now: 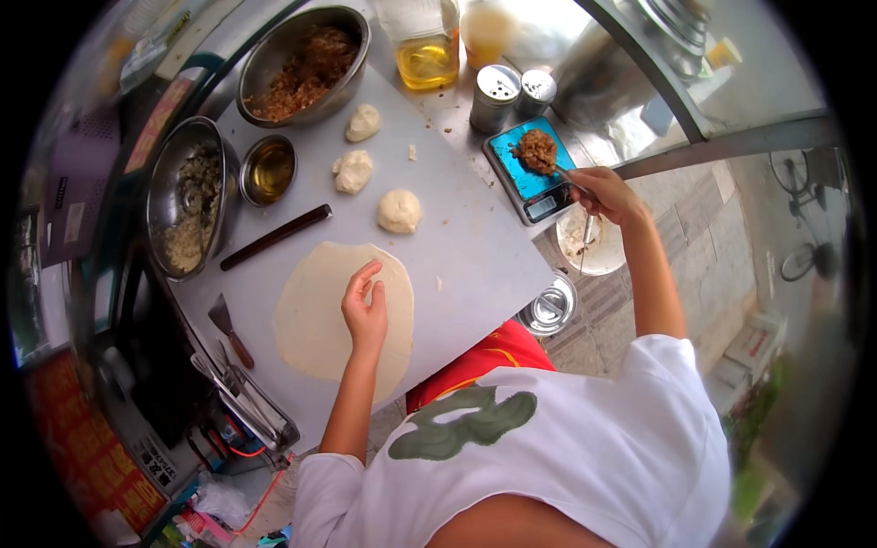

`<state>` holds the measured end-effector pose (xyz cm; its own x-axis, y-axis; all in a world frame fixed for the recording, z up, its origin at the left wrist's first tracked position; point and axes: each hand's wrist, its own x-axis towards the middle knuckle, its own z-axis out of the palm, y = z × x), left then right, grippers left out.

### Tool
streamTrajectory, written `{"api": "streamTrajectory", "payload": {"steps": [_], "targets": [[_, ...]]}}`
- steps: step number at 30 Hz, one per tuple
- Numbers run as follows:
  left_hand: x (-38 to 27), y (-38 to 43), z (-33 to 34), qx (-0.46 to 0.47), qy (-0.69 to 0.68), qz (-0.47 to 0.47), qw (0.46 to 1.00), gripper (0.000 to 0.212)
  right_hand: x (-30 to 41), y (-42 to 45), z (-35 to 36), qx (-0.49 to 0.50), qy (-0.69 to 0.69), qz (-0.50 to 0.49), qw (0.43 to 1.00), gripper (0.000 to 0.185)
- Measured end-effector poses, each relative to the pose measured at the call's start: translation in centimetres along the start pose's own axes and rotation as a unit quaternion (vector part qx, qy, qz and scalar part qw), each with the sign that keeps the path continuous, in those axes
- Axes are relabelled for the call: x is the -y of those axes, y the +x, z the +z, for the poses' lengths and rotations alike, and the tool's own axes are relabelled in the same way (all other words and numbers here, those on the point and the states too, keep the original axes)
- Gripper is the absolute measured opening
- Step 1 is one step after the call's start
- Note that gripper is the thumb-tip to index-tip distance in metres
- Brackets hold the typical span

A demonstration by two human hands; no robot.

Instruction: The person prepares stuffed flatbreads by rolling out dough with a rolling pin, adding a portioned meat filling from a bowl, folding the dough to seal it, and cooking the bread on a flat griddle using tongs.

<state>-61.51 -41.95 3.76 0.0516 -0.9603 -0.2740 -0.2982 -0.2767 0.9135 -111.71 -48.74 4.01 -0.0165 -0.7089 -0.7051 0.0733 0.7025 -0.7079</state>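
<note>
My right hand (606,195) grips the handle of a metal spoon or spatula whose far end is in a lump of minced filling (536,151). That lump is over the blue top of a digital kitchen scale (531,198). My left hand (365,301) holds nothing, its fingers apart, over a large thin round of rolled dough (312,308) on the pale work board (473,260). Whether it touches the dough I cannot tell. Beyond the round lie a smooth dough ball (399,211) and two smaller dough lumps (353,171). A dark rolling pin (276,237) rests to the left of them.
A steel bowl of minced filling (360,89), another steel bowl (156,205) and a small oil bowl (248,192) stand at the upper left. Behind are an oil jug (428,61) and two shakers (491,109). A scraper (240,349) and a utensil tray (288,435) sit lower left.
</note>
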Motion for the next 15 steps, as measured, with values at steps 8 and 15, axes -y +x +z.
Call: {"api": "streamTrajectory", "payload": {"steps": [8, 15], "targets": [[2.2, -4.1, -4.7, -0.030, -0.024, -0.079, 0.996, 0.033, 0.8, -1.3, -0.3, -0.014, 0.045, -0.034, 0.998, 0.018], [4.1, -6.9, -8.2, -0.048, -0.066, -0.074, 0.994, 0.036, 9.2, -9.1, 0.7, -0.022, -0.002, -0.118, 0.993, 0.019]]}}
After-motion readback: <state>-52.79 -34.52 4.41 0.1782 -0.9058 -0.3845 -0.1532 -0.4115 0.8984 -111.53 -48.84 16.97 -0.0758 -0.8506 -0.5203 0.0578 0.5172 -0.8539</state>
